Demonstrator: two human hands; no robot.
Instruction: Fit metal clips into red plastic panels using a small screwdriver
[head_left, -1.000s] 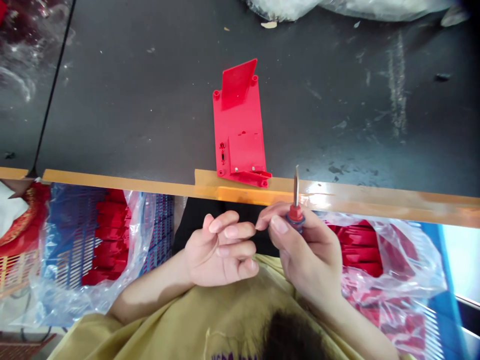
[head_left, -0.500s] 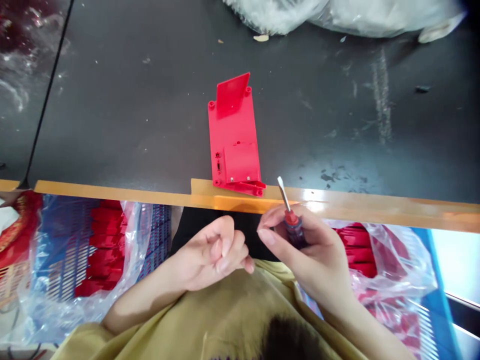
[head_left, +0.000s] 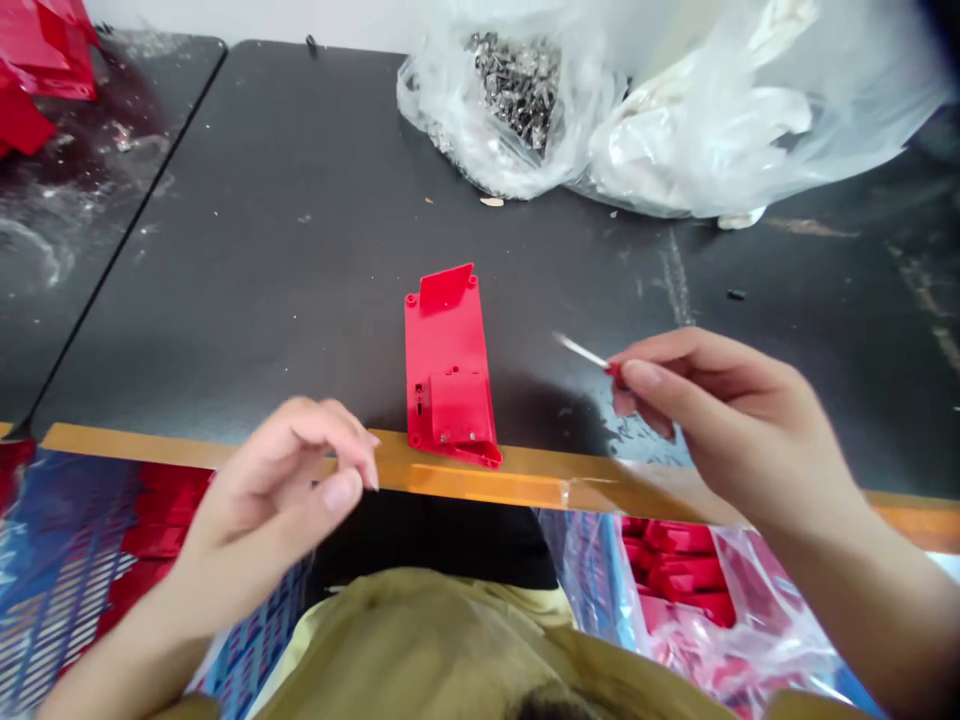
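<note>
A red plastic housing [head_left: 448, 345] lies on the dark table at its front edge, with a raised flap at its far end and a boxy compartment at its near end. Two small metal bits show on the compartment's near side. My right hand [head_left: 720, 410] grips a screwdriver [head_left: 589, 352] above the table, right of the housing; its blade points left and most of the handle is hidden by my fingers. To the left of the housing, clear of it, my left hand [head_left: 289, 480] hovers over the table edge, fingers loosely curled and apart, with nothing visible in them.
Plastic bags stand at the back, one with many small metal parts [head_left: 517, 85]. Brown tape [head_left: 480, 485] runs along the table's front edge. Below it are crates lined with plastic, holding red parts [head_left: 679, 565]. More red pieces [head_left: 49, 50] lie far left.
Both hands have moved apart and forward, the right one carrying the screwdriver over the table. My left hand has loosened from a curled fist. The view has tilted up, showing more of the bags.
</note>
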